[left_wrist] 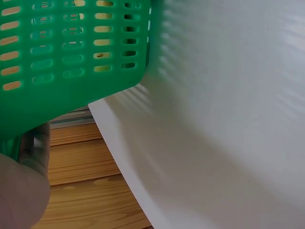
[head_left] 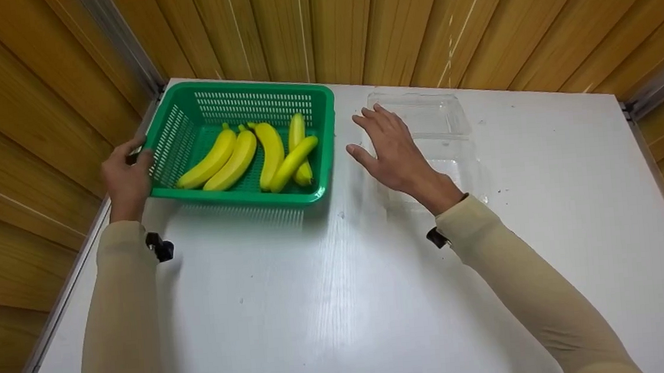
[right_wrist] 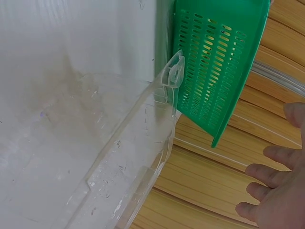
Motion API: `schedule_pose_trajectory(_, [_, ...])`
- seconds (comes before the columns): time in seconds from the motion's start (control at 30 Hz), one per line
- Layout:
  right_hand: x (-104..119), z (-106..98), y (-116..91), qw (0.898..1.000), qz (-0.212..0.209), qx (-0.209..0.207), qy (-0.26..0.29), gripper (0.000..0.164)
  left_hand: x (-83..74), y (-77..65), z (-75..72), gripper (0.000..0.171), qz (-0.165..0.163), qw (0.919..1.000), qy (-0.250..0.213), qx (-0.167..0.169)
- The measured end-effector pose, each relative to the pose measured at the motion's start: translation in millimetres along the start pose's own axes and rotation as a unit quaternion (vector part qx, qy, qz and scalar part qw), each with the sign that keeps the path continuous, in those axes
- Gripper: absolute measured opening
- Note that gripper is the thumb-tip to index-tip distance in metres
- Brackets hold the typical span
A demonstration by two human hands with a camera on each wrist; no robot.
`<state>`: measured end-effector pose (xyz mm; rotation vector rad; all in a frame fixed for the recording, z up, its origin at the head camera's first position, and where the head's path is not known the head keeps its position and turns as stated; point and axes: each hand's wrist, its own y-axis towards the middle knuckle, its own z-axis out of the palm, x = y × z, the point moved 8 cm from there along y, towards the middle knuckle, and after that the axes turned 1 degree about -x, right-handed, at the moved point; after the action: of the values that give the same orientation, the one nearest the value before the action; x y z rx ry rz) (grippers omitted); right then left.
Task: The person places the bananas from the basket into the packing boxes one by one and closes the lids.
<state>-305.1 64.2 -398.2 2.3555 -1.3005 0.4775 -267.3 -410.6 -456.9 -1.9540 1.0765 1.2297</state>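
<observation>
A green plastic basket (head_left: pixel 244 200) with slotted walls stands at the back left of the white table. Several yellow bananas (head_left: pixel 234 161) lie on its floor, two of them crossed at the right side. My left hand (head_left: pixel 127 176) grips the basket's left rim; part of its fingers is hidden by the basket wall in the left wrist view. To the right, a clear plastic clamshell box (head_left: pixel 421 114) lies with its lid open. My right hand (head_left: pixel 392 155) hovers over its left side, fingers spread and holding nothing.
The white table (head_left: pixel 294 308) reaches toward me and to the right. Wooden plank walls (head_left: pixel 337 26) close it in at the back and both sides, with metal frame strips (head_left: pixel 125 42) at the corners.
</observation>
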Motion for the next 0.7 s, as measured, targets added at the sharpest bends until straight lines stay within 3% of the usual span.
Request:
schedule_pose_trajectory(0.23, [-1.8, 0.6, -0.8, 1.000, -0.001, -0.002, 0.003, 0.063, -0.7, -0.9, -1.7, 0.044, -0.006, 0.9984, -0.051, -0.024])
schedule_pose_trajectory(0.4, [-3.4, 2.6, -1.7, 1.000, 0.001, 0.000, 0.006, 0.062, -2.6, -2.2, -2.5, 0.042, 0.007, 0.9972, -0.061, -0.044])
schedule_pose_trajectory(0.7, [-2.6, 4.7, -1.3, 1.000, -0.007, -0.002, 0.005, 0.061, 1.2, -2.6, -4.3, 0.042, 0.008, 0.9963, -0.070, -0.050])
